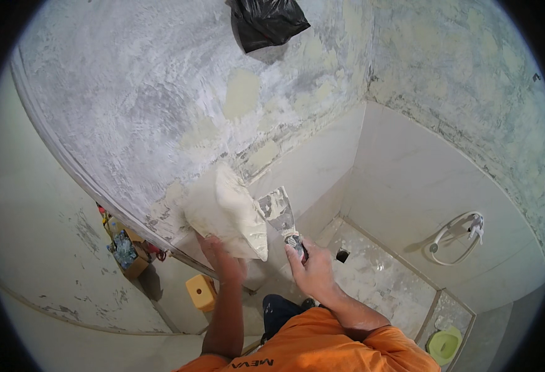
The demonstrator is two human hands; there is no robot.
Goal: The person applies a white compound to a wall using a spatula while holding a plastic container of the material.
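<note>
My left hand (224, 259) grips the lower edge of a flat, putty-covered board (207, 211), held tilted close to the wall. Thick cream-coloured putty (235, 198) is heaped on its right side. The handle of a putty knife (276, 211) is closed in my right hand (314, 270). Its wide metal blade points up and left, smeared with putty, and its edge is near the board's right edge; whether they touch I cannot tell. Ahead is the wall (130, 105), rough, grey-white, with several pale yellowish patches.
A black plastic bag (269, 25) hangs on the wall at the top. White tiles line the lower walls; a shower hose (455, 242) hangs at right. Below are a yellow stool (201, 292), a cardboard box (137, 263), a square floor opening (342, 255) and a green basin-like fixture (444, 345).
</note>
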